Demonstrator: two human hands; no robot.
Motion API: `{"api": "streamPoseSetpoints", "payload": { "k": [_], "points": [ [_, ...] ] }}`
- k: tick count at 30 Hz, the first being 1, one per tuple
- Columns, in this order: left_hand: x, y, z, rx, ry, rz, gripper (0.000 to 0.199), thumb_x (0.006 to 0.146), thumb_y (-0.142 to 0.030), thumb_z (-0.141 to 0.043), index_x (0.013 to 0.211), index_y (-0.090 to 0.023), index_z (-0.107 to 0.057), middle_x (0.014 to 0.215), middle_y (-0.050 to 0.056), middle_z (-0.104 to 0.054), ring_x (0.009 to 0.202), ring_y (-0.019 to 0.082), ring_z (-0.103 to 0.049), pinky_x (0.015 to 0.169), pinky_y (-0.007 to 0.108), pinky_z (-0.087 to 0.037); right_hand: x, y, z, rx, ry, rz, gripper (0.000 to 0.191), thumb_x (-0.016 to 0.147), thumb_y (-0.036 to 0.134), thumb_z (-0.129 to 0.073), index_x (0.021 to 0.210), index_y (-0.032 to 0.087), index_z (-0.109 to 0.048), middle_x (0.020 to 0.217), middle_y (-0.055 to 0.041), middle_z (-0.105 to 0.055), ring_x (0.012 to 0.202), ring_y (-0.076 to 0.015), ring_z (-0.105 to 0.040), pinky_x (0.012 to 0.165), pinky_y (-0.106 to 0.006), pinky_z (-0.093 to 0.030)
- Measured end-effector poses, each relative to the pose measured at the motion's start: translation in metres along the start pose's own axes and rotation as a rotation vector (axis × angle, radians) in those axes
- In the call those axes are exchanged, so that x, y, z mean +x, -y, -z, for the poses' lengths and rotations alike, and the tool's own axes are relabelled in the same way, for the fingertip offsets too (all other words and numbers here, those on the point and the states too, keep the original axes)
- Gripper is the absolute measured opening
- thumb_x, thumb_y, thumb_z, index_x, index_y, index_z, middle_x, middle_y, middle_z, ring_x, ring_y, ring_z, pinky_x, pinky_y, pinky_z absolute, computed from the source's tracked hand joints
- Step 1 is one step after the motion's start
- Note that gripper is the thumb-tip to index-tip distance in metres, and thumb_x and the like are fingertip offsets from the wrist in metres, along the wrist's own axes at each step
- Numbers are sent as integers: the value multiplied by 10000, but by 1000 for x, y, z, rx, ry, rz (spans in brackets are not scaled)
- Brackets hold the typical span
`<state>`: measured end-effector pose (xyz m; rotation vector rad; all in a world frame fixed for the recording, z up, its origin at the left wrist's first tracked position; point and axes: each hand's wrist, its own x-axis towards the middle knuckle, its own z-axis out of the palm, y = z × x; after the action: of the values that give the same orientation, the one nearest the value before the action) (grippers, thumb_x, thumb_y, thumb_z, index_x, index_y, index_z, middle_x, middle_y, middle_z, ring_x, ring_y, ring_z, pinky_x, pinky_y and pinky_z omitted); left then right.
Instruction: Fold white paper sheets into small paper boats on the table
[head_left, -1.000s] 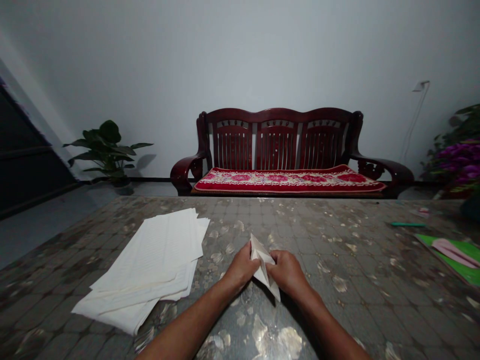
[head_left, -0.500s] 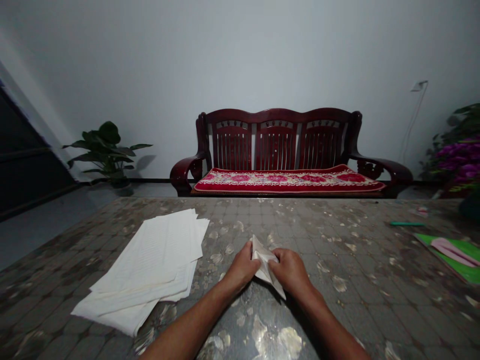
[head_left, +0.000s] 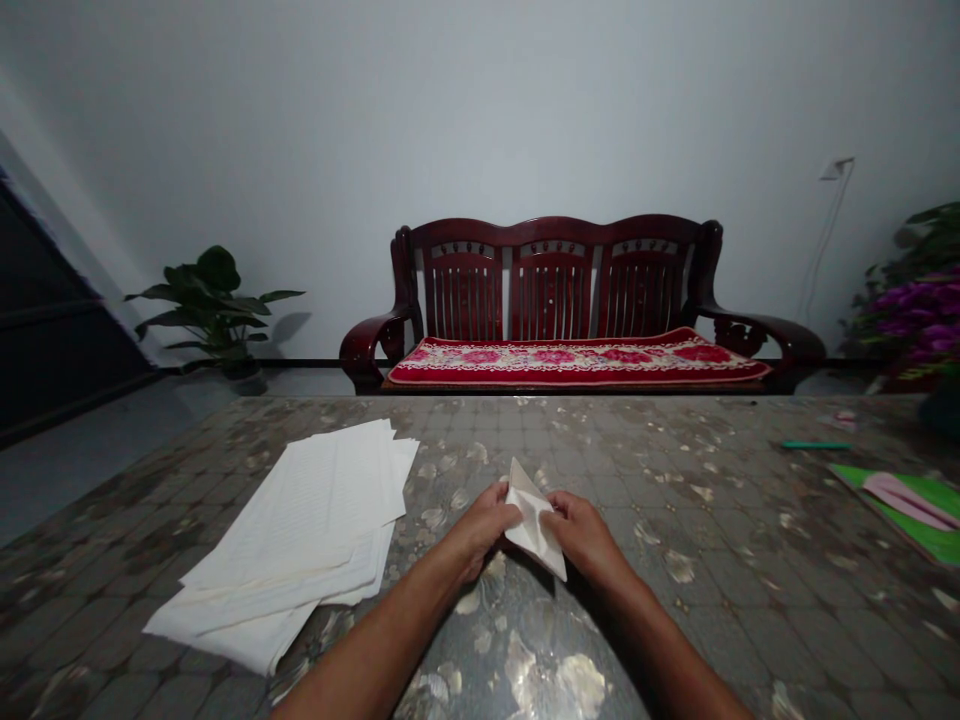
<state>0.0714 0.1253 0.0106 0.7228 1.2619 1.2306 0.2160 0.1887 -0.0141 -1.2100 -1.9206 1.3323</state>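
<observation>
Between my two hands is a small folded white paper (head_left: 534,522), pointed at its top and bottom ends, held just over the patterned table (head_left: 600,440). My left hand (head_left: 486,522) grips its left edge, thumb on the near face and fingers partly hidden behind. On the right edge, my right hand (head_left: 579,528) pinches it in the same way, thumb in front. A stack of white sheets (head_left: 307,510), some with faint printing, lies spread on the table to the left of my hands.
A green sheet (head_left: 926,535) with a pink piece (head_left: 904,500) on it lies at the right, and a green pen (head_left: 816,445) behind it. Beyond the table stand a red-brown wooden bench (head_left: 553,290) and a potted plant (head_left: 217,300). Purple flowers (head_left: 919,315) are at far right.
The folded paper has risen slightly and tilted so more of its face shows. Both hands have shifted a little around its edges, still gripping it.
</observation>
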Motion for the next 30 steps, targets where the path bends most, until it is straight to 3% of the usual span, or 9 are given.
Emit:
{"api": "streamPoseSetpoints", "payload": {
  "k": [5,10,15,21,26,30],
  "points": [
    [-3,-5,5,-72,47,73,498,599,-145,-664,1095,-149,-623,858,20,-687,674,127,-622,626,213,-494,0,-1,-4,201,48,-46,350,625,300,-543,877,116,-701,729,-55,-696,614,-171,-601,525,-225,-401],
    [-4,-10,17,-253,191,157,449,655,-259,-828,1066,-174,-668,918,33,-714,802,159,-673,758,272,-560,0,-1,-2,154,-4,-37,271,623,288,-562,778,122,-710,681,-46,-685,598,-172,-592,501,-216,-381],
    [1,-3,23,-397,188,188,354,749,-265,-847,1041,-135,-694,918,66,-733,777,142,-687,753,235,-559,3,-3,-1,105,-43,-19,283,629,275,-553,795,128,-729,687,-43,-692,602,-175,-601,504,-216,-389],
    [2,9,7,-435,61,146,293,840,-330,-773,1028,-126,-680,919,81,-749,780,161,-706,753,255,-574,2,1,-1,25,-62,13,309,650,255,-535,848,136,-742,707,-41,-709,631,-182,-626,534,-218,-415],
    [-5,12,-17,-318,-119,66,416,888,-517,-664,1064,-140,-657,967,96,-750,827,186,-711,717,252,-558,-5,12,1,-126,-92,81,352,663,201,-492,900,153,-749,782,-57,-740,700,-207,-663,595,-239,-438],
    [-5,17,-29,-219,-223,-60,492,845,-606,-659,1059,-163,-640,1001,89,-737,916,222,-699,793,287,-537,-13,22,2,-292,-115,132,320,692,167,-474,876,177,-736,790,-62,-744,708,-211,-671,645,-257,-431]
  ]
}}
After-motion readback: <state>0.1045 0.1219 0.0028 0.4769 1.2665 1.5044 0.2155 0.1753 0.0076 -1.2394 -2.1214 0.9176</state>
